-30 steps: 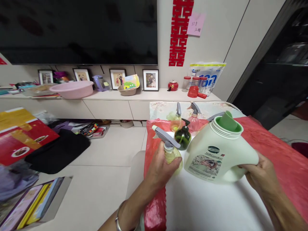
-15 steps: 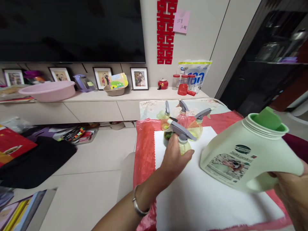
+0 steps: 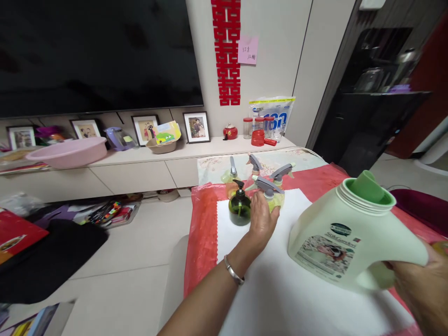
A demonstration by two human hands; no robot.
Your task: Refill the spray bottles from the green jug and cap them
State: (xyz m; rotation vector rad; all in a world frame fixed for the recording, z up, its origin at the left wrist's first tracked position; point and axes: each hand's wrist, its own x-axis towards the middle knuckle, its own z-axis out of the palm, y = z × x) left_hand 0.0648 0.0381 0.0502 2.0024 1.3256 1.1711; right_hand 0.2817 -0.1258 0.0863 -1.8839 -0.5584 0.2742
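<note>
One spray bottle (image 3: 269, 187) with a grey trigger is held over the far part of a white sheet (image 3: 290, 303), the left hand (image 3: 261, 217) being closed around its body. A pale green jug (image 3: 360, 242) is gripped by its handle in the right hand (image 3: 420, 280), tilted, over the sheet's right side; a green spout (image 3: 367, 186) is seen in its mouth. A green pump bottle (image 3: 240, 211) is placed near the sheet's far left corner. Three further spray bottles (image 3: 256, 163) are stood toward the far edge of the red-covered table (image 3: 201, 233).

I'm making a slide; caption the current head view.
Left hand grips a spray bottle beside a pump bottle while the right hand holds a jug.
</note>
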